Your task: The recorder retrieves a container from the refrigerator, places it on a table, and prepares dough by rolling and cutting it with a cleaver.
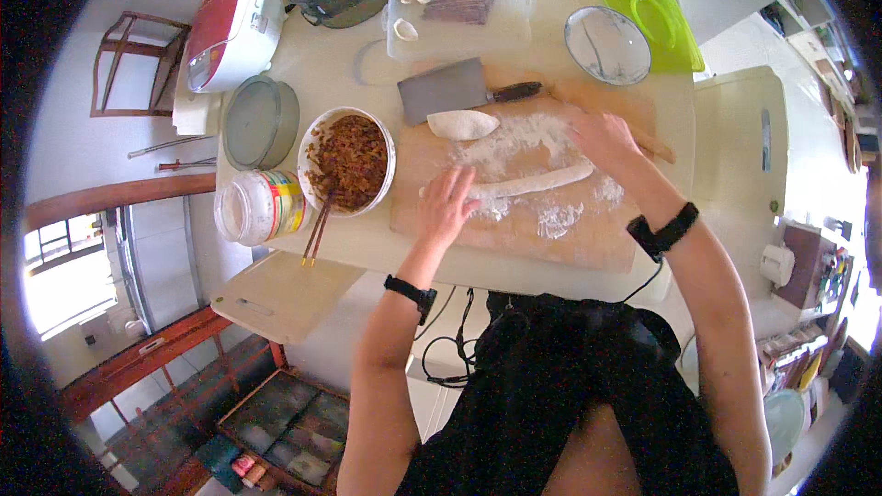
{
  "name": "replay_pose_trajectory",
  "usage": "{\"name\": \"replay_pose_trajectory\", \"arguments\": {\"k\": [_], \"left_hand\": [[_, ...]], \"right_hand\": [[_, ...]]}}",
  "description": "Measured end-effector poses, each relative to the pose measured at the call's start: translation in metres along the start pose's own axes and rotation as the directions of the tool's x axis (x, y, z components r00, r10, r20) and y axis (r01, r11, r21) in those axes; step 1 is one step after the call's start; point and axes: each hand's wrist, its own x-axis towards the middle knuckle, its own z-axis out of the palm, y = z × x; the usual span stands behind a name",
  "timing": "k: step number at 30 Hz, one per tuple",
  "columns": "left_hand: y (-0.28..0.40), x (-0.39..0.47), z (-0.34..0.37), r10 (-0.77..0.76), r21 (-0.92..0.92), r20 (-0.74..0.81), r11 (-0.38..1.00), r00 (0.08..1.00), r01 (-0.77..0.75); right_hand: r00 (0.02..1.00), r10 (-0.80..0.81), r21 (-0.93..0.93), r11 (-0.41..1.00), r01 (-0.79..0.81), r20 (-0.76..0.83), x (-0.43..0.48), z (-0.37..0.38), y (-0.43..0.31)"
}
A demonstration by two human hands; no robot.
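Note:
A long rope of white dough [534, 183] lies across the floured wooden board [510, 241]. My left hand [448, 203] is spread palm down over the rope's left end and hides part of it. Over the right side of the board is my right hand [606, 141], its blurred fingers pointing at the scattered flour [530, 138]. A thin wooden rolling pin [658, 148] runs behind that hand; whether they touch cannot be seen. Beyond the rope sits a thick piece of dough [463, 125], beside a cleaver [444, 89] with a dark handle.
Left of the board stands a bowl of chopped filling [351, 158] with chopsticks [317, 234]. Near it are a plastic jar [258, 207] and a lidded container [258, 124]. Farther back are a clear box [458, 41] holding several dumplings, a bowl [608, 45] and a green lid [651, 17].

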Motion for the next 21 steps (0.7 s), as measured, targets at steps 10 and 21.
{"name": "replay_pose_trajectory", "arguments": {"k": [10, 21], "left_hand": [[0.016, -0.007, 0.026, -0.100, -0.065, -0.002, 0.993, 0.995, 0.100], [0.012, -0.007, 0.021, -0.095, -0.109, -0.021, 0.990, 0.995, 0.092]], "right_hand": [[0.996, -0.072, 0.036, 0.997, 0.074, -0.051, 0.106, 0.028, -0.050], [0.950, -0.299, -0.175, 0.944, 0.281, -0.088, 0.112, 0.020, -0.043]]}}
